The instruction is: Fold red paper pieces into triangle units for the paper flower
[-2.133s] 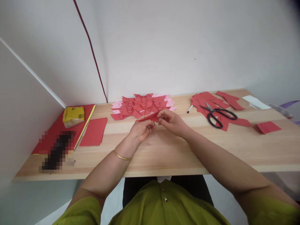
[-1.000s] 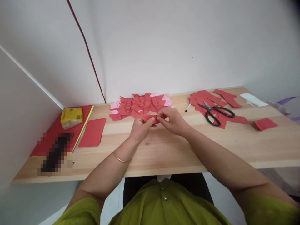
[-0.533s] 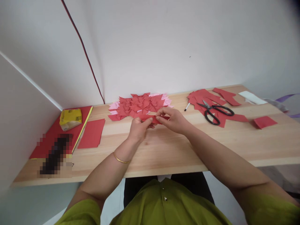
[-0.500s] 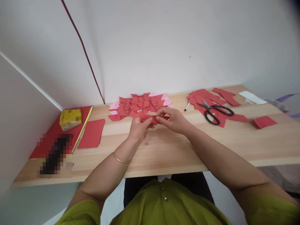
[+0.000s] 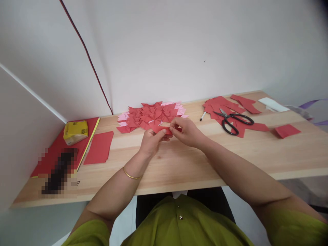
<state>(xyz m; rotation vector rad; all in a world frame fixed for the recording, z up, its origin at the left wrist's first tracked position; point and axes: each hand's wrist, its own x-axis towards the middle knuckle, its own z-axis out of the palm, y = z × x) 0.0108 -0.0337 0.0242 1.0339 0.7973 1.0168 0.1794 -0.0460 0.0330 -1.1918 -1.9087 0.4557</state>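
Note:
Between my two hands is a small folded piece of red paper (image 5: 167, 130), held just above the table. My left hand (image 5: 151, 141) is closed on its left part, thumb on top and fingers beneath. Thumb and fingertips of my right hand (image 5: 186, 131) pinch the paper's right side, and a bit of red shows below them. Just behind my hands lies a heap of folded red and pink paper pieces (image 5: 151, 114). The finer folds of the held paper are hidden by my fingers.
Black-handled scissors (image 5: 232, 122) rest on red paper scraps (image 5: 217, 104) at right, with a pen (image 5: 203, 116) beside them. A folded red square (image 5: 287, 131) lies farther right. Red sheets (image 5: 99, 147) and a yellow packet (image 5: 76, 132) sit at left; a pixelated dark object (image 5: 60, 171) lies nearby.
My right hand has shifted slightly left along the red paper, closer to my left hand. The view has turned a little; both hands still hold the paper.

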